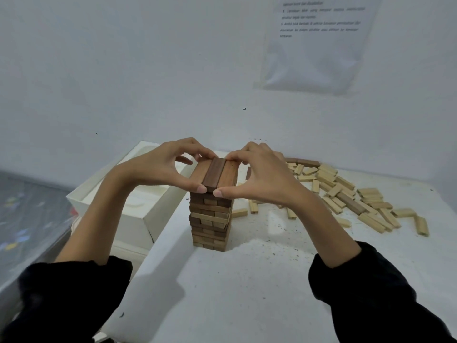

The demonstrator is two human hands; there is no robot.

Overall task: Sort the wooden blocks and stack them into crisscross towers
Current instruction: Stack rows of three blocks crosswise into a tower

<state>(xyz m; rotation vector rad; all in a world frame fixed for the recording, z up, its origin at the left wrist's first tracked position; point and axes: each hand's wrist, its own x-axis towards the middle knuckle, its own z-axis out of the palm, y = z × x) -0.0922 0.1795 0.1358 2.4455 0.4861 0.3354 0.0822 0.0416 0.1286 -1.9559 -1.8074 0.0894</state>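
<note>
A person's black sleeves frame the left hand and right hand. Each pinches, thumb against fingers, the three dark blocks atop the single tower mid-table, apparently squaring that layer. Next comes a crosswise layer from dozens of loose blocks at right.

You get one wide-angle view, worn on your head, facing forward and down over the desk toward the wall behind it. It sits close: your left hand and right hand meet at the block tower mid-frame, and your sleeves run off the bottom edge.
</note>
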